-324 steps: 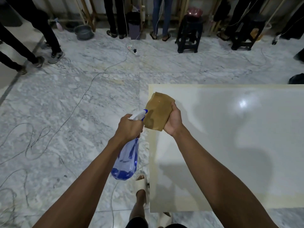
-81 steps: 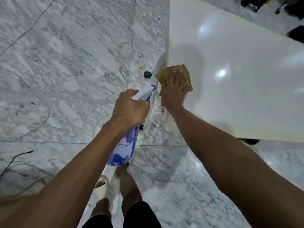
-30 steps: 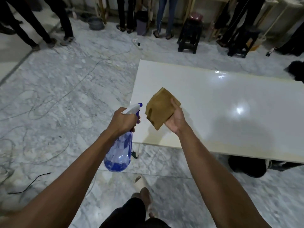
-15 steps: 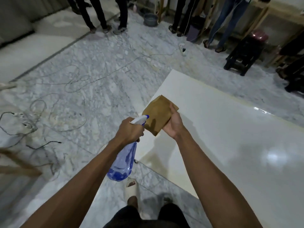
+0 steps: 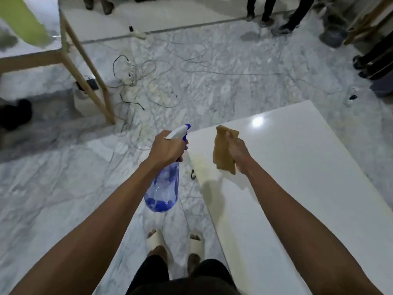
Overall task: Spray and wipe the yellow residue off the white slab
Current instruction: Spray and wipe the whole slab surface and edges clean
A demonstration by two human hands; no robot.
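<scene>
The white slab [image 5: 297,167] fills the right half of the view, its near-left corner by my feet. A faint yellow residue patch [image 5: 203,167] lies along its left edge. My left hand [image 5: 168,149] grips the trigger head of a clear blue spray bottle [image 5: 163,190], hanging over the floor just left of the slab. My right hand [image 5: 238,151] holds a brown cloth [image 5: 223,150] in the air above the slab's left part, just right of the residue.
Tangled cables [image 5: 148,81] and a power strip [image 5: 137,34] lie on the marble floor ahead. A wooden-legged table [image 5: 85,67] stands at the upper left. Several people's legs [image 5: 276,11] stand along the far side. A grey basin [image 5: 332,36] sits at the upper right.
My view has swung left around the slab's corner, so the slab now runs along my right. My right hand has turned the cloth to hang vertically, further from the bottle.
</scene>
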